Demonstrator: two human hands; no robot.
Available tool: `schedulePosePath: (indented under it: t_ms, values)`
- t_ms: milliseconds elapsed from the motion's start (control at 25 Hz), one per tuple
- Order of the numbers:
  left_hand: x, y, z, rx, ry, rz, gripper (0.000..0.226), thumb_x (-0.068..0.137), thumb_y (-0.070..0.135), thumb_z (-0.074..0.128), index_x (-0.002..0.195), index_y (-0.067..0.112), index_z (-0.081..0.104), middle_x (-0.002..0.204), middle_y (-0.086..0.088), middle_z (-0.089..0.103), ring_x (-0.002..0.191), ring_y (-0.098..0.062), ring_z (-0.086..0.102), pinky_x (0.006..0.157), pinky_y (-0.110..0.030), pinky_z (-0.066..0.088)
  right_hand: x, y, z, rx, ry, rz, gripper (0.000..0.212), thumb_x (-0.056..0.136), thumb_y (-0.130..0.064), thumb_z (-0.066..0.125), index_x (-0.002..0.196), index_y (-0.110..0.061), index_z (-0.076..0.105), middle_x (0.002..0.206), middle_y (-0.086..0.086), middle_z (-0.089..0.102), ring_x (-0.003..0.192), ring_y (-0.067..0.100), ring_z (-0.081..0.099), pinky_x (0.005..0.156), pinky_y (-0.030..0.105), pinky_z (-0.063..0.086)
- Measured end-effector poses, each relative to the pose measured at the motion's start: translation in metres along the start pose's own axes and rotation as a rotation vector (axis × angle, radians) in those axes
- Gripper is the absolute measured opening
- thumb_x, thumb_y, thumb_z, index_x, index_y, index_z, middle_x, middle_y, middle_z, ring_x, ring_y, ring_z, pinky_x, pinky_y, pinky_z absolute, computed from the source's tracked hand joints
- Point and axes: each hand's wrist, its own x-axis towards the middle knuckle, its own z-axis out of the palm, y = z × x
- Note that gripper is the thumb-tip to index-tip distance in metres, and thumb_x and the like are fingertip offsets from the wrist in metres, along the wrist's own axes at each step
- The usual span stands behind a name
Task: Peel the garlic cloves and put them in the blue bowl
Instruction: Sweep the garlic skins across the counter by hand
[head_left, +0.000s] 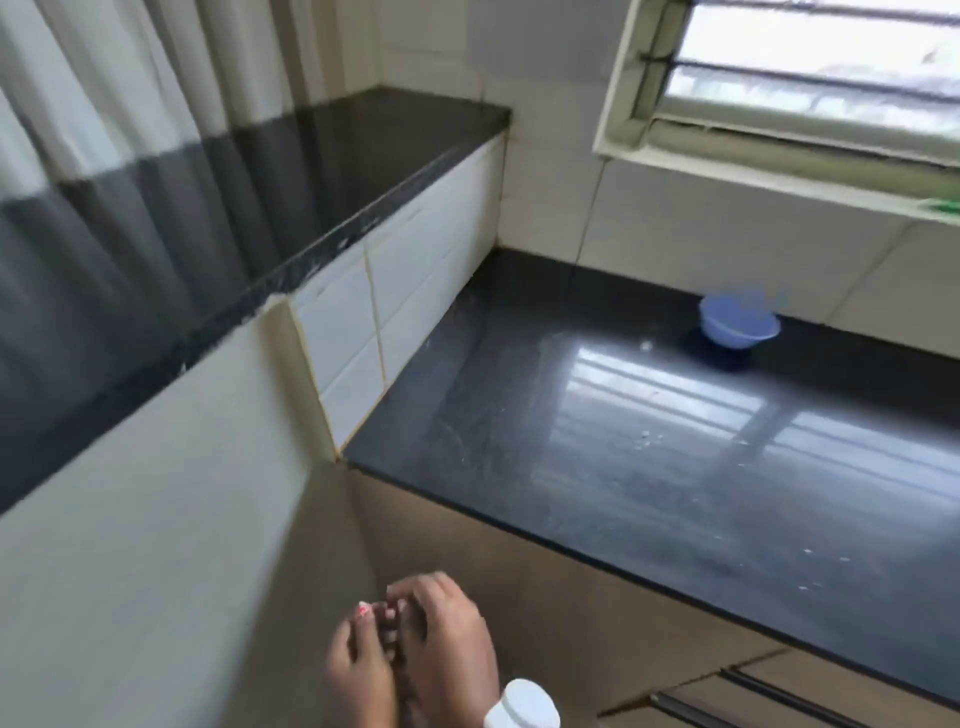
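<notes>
In a tiled kitchen corner, a glossy black counter (649, 441) is seen, with the light of a barred window (810, 78) mirrored on its top. A few pale flecks are scattered over the counter. To the left a higher black ledge (363, 156) runs along a white tiled wall, and a grey and white curtain (104, 130) hangs beyond it. The blue bowl (738, 322) is set at the back of the counter, against the wall below the window; its contents cannot be made out.

Low in the view, in front of the counter edge and well apart from the bowl, the left hand (358, 670) and right hand (447, 639) are brought together, fingertips touching and curled. Whether anything is pinched between them cannot be told. A white rounded object (524, 701) shows beside the right hand.
</notes>
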Motion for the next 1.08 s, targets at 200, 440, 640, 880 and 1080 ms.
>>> schedulePosePath:
  t_ms: [200, 440, 640, 880, 1080]
  values:
    - [-0.067, 0.071, 0.053, 0.061, -0.355, 0.601, 0.024, 0.082, 0.045, 0.046, 0.081, 0.035, 0.068, 0.078, 0.013, 0.069, 0.069, 0.001, 0.06, 0.066, -0.009, 0.044, -0.003, -0.018, -0.196, 0.061, 0.48, -0.059, 0.033, 0.09, -0.033, 0.043, 0.11, -0.021, 0.067, 0.11, -0.002, 0.065, 0.103, 0.014, 0.06, 0.09, 0.015, 0.038]
    - [-0.073, 0.064, 0.148, 0.657, -0.702, 1.001, 0.042, 0.089, 0.046, 0.041, 0.122, 0.027, 0.059, 0.134, 0.018, 0.052, 0.137, -0.012, 0.035, 0.11, -0.02, 0.024, -0.028, 0.109, -0.295, -0.355, 0.326, 0.7, 0.087, 0.097, -0.062, 0.023, 0.152, -0.002, -0.005, 0.163, 0.016, -0.003, 0.15, 0.029, -0.003, 0.121, 0.041, 0.002]
    - [-0.053, 0.039, 0.202, 1.053, -0.754, 1.157, 0.068, 0.093, 0.058, 0.015, 0.13, 0.013, 0.05, 0.14, -0.001, 0.049, 0.13, -0.021, 0.041, 0.111, -0.026, 0.009, -0.008, 0.163, -0.304, -0.47, 0.02, 0.601, 0.094, 0.095, -0.065, 0.009, 0.129, 0.011, 0.054, 0.136, 0.022, 0.055, 0.122, 0.033, 0.058, 0.116, 0.033, 0.001]
    - [-0.054, 0.053, 0.237, 1.195, -0.806, 1.04, 0.064, 0.097, 0.05, 0.007, 0.139, 0.011, 0.037, 0.138, 0.001, 0.052, 0.132, -0.01, 0.031, 0.11, -0.024, 0.006, 0.087, 0.161, -0.323, -0.521, 0.024, 0.19, 0.118, 0.048, -0.077, -0.038, 0.143, -0.007, -0.025, 0.147, -0.003, -0.03, 0.139, 0.008, -0.025, 0.114, 0.029, -0.022]
    - [-0.046, 0.051, 0.244, 1.169, -0.679, 1.112, 0.061, 0.093, 0.045, 0.031, 0.144, 0.011, 0.034, 0.143, 0.004, 0.045, 0.139, -0.005, 0.028, 0.11, -0.022, 0.008, 0.131, 0.154, -0.316, -0.554, -0.09, -0.049, 0.097, 0.069, -0.07, -0.026, 0.147, -0.011, -0.023, 0.153, -0.006, -0.025, 0.145, 0.011, -0.022, 0.114, 0.028, -0.021]
